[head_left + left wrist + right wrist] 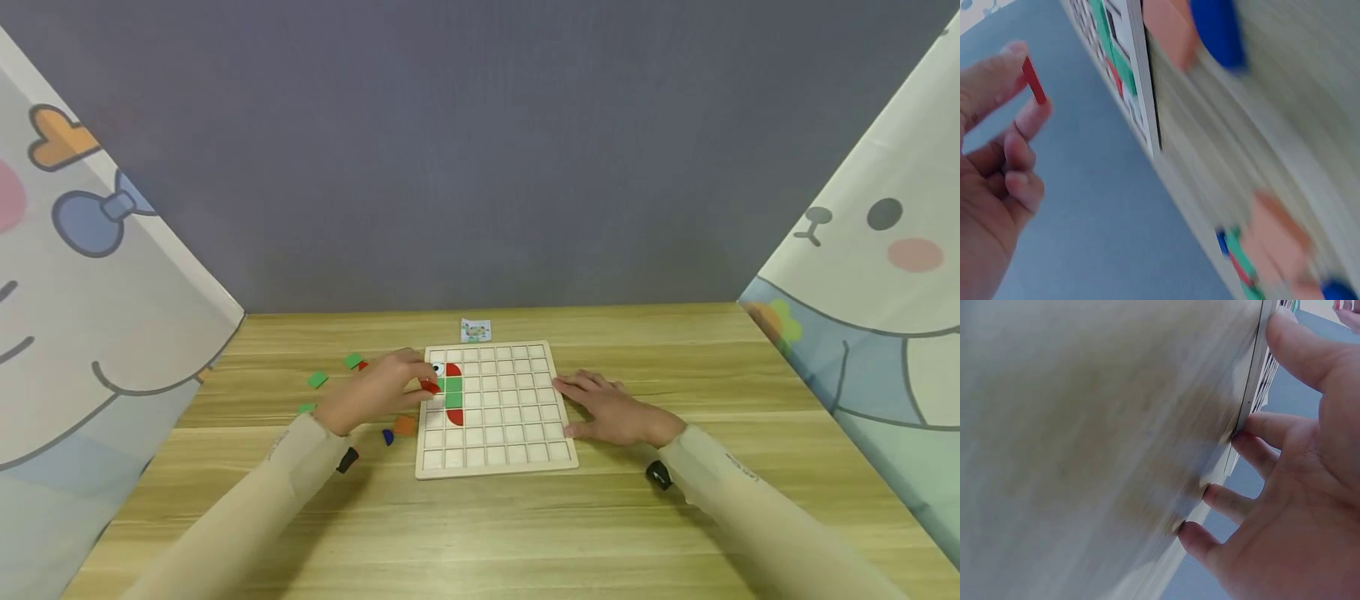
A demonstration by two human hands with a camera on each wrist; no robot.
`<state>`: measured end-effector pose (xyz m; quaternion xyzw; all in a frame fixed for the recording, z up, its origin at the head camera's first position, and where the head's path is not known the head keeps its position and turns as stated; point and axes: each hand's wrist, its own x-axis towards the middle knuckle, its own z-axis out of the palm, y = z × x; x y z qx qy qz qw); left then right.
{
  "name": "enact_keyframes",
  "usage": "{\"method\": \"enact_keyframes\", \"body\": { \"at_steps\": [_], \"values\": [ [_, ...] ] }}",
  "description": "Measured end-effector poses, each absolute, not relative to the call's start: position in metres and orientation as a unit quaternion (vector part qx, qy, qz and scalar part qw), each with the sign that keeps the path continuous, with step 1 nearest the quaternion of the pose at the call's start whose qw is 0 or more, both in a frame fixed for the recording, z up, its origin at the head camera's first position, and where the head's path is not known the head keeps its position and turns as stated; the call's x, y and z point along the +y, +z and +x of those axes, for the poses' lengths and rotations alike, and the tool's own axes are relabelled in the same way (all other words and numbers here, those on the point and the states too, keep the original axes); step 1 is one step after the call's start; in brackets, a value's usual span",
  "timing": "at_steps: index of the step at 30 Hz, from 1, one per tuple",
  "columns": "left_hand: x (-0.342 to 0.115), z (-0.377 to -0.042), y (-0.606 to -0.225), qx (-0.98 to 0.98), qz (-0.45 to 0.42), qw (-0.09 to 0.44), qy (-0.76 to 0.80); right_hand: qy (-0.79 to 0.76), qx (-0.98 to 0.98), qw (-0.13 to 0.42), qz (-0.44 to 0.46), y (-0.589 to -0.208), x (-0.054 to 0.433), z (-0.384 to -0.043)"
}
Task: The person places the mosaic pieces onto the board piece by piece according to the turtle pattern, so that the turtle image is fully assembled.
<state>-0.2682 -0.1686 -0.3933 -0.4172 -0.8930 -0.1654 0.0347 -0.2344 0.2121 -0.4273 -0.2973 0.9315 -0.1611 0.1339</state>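
Observation:
My left hand (378, 385) pinches a thin red tile (1034, 80) between thumb and finger, above the left side of a wooden grid board (517, 433). Green square tiles (453, 392), red rounded-edge tiles (455, 417) and a white tile with an eye (438, 368) sit in cells at the board's left. With fingers spread, my right hand (617, 413) touches the board's right edge. In the right wrist view its thumb (1300, 350) lies on the rim, and some fingertips are down on the table.
Left of the board lie loose pieces: green tiles (317, 379), an orange tile (405, 426) and a blue rounded piece (387, 437). A small printed card (476, 331) lies behind the board. A grey wall (480, 167) rises at the table's far edge.

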Motion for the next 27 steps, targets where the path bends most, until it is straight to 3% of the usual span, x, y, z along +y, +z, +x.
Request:
{"method": "enact_keyframes", "body": {
  "at_steps": [8,27],
  "values": [
    [-0.128,-0.281,-0.404,-0.909,-0.395,0.022,-0.127,-0.168,0.929,0.136,-0.3,-0.426,0.212,-0.235],
    [-0.079,-0.294,-0.411,-0.943,-0.317,-0.025,-0.102,-0.16,0.932,0.137,-0.296,-0.426,0.211,-0.236]
  ]
}}
